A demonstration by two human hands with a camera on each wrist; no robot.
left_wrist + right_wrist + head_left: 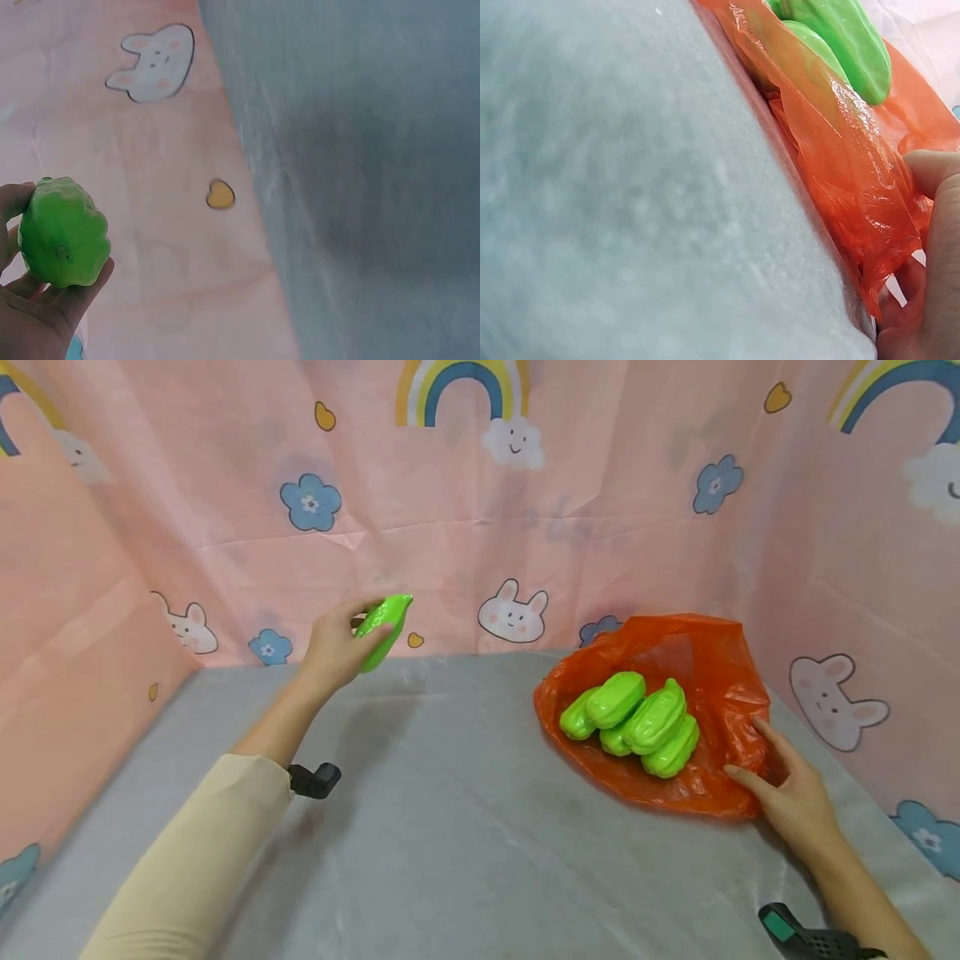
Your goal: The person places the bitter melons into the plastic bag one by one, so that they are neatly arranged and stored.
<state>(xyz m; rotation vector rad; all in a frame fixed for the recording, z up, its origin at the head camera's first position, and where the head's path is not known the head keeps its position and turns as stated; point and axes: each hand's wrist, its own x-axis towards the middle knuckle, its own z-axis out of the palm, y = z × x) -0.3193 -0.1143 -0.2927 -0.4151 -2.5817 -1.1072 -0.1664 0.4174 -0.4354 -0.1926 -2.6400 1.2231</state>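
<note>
My left hand [339, 642] grips a glossy bright green ridged gourd [390, 614] with a pointed tip, held up over the left of the table. In the left wrist view, the rounded end of that gourd [64, 244] shows between thumb and fingers. At the right, a red-orange plastic bag [723, 693] lies with its wide mouth spread toward me. Several matching gourds [654, 718] are piled inside. My right hand [798, 802] holds the bag's right edge, thumb [930, 169] in front and the other fingers partly hidden behind the plastic.
A grey cloth [450, 827] covers the table. Pink printed curtain [420, 552] rises behind it and on both sides. Each wrist bears a black strap-on device, one at the left cuff [313, 781] and one at the right wrist [810, 935].
</note>
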